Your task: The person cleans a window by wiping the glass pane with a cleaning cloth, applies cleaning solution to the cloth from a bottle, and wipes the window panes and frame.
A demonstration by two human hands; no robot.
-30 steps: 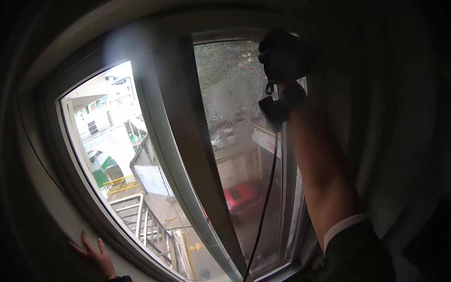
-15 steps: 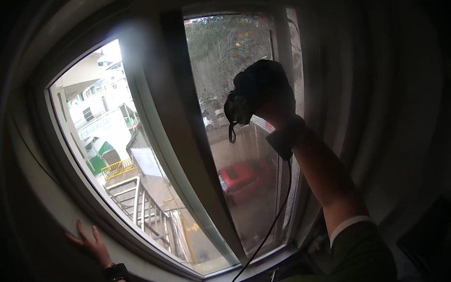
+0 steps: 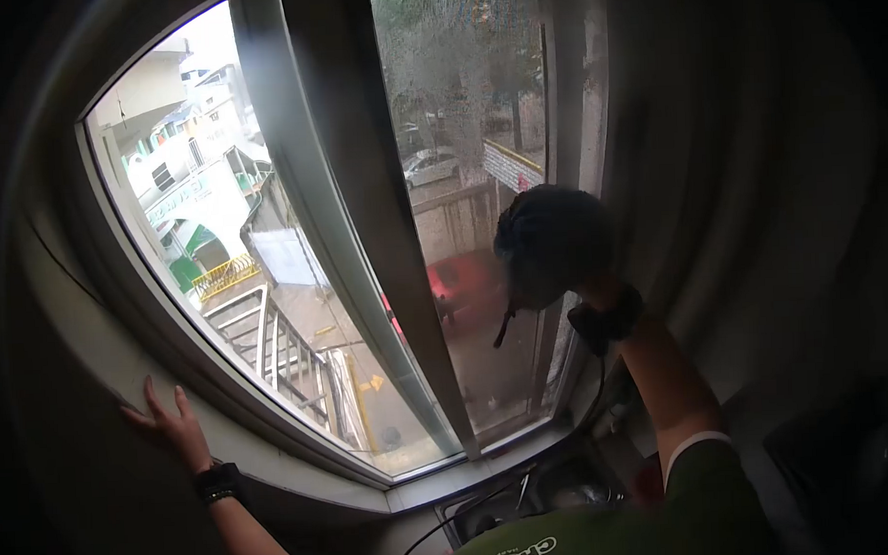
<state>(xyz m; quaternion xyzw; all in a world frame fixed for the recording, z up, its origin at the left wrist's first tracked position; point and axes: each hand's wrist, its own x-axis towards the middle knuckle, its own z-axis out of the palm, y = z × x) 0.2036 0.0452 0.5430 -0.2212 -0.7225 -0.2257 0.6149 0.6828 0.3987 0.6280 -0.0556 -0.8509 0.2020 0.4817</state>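
My right hand [image 3: 593, 284] is mostly hidden behind a dark, bunched cloth-like thing [image 3: 552, 242], which it presses against the lower right part of the screened window pane [image 3: 461, 208]. A short dark loop hangs from the bundle. On my right wrist sits a black device [image 3: 607, 319] with a cable running down from it. My left hand [image 3: 175, 429] lies with its fingers spread on the wall beside the window frame at the lower left, holding nothing. A dark band [image 3: 219, 483] is round my left wrist.
An open or clear window section [image 3: 296, 253] lies left of the dark upright frame [image 3: 362, 182]. Below the windowsill [image 3: 432, 485] is a dark stove-like or sink-like surface [image 3: 559, 489]. Outside show a red car [image 3: 464, 287], a white car and metal stairs.
My right hand has moved down the pane with the dark bundle, from the top right to the lower right. The view has tilted down, and my left hand stays on the wall.
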